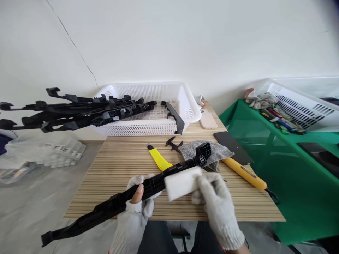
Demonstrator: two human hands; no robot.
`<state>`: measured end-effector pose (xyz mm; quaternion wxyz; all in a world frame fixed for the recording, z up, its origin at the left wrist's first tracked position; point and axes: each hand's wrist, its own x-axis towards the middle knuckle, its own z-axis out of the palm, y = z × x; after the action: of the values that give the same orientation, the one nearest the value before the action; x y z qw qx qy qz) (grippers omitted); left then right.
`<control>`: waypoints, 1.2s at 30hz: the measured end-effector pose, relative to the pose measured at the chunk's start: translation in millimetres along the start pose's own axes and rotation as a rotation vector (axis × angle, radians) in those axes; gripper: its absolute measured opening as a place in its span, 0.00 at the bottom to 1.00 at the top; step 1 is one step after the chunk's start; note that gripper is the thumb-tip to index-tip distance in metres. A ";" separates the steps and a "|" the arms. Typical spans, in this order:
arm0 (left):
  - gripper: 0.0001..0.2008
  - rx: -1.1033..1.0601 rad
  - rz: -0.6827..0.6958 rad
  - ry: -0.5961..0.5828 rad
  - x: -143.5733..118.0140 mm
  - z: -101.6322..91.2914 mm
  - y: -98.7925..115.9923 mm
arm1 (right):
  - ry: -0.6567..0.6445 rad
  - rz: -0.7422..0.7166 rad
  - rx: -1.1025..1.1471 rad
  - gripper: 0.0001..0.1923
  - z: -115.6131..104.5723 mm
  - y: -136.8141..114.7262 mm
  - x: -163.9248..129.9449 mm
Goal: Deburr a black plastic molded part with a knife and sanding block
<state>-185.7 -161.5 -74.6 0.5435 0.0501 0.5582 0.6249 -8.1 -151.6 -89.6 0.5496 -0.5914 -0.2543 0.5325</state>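
Note:
My left hand, in a white knit glove with the thumb tip bare, is wrapped round a long black plastic part. The part slants across the front of the table, its low end past the left edge and its wider end up by a grey cloth. Between the gloved thumb and fingers of my right hand is a white rectangular pad. The pad lies close along the black part's near side; whether they touch I cannot tell. Behind the part lies a yellow utility knife.
A white basket at the back holds several black parts that jut out left. A black caliper, a yellow-handled tool, a dark phone and a pale phone lie on the striped table. A green-covered table stands right.

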 end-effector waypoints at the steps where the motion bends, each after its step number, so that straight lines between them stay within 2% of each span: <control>1: 0.23 -0.001 -0.011 -0.021 0.6 0.0 -0.5 | -0.104 0.015 -0.028 0.27 1.7 2.1 -1.8; 2: 0.22 0.001 -0.019 -0.040 0.5 0.2 -0.4 | -0.157 0.021 -0.031 0.27 3.1 3.9 -3.0; 3: 0.21 0.007 -0.023 -0.052 -0.6 0.7 0.3 | -0.138 0.017 -0.013 0.27 4.3 5.4 -3.6; 7: 0.22 0.029 -0.012 -0.056 -9.3 4.3 6.3 | 0.232 -0.048 0.085 0.26 5.9 6.9 -2.0; 9: 0.22 0.023 -0.007 -0.027 -12.0 5.9 8.3 | 0.299 -0.054 0.073 0.25 6.6 7.4 -2.9; 11: 0.23 0.010 0.006 0.009 -11.8 6.7 8.2 | 0.237 -0.059 0.029 0.25 7.8 8.9 -5.4; 16: 0.20 0.046 0.049 -0.023 -4.8 4.3 2.0 | -0.069 -0.091 -0.095 0.20 12.5 13.9 -8.2; 21: 0.17 0.044 0.081 -0.006 -0.7 -0.6 -3.4 | -0.252 -0.146 -0.182 0.22 15.8 13.7 -5.8; 26: 0.18 0.052 0.123 0.014 -2.7 -0.9 -1.6 | -0.547 -0.135 -0.371 0.07 8.6 7.5 -6.5; 28: 0.20 0.027 0.107 0.028 -3.8 0.7 0.9 | -0.550 -0.064 -0.323 0.13 5.9 5.9 -6.9; 32: 0.23 -0.040 0.047 -0.033 -4.1 4.5 3.0 | -0.377 0.020 -0.107 0.25 6.9 3.7 -7.3; 36: 0.25 -0.014 0.056 -0.085 -1.7 4.8 -0.4 | -0.381 0.009 -0.170 0.27 13.9 1.0 -8.8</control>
<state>-181.5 -159.8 -72.2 0.5493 0.0884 0.5285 0.6412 -23.8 -154.3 -85.1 0.4371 -0.5255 -0.3950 0.6138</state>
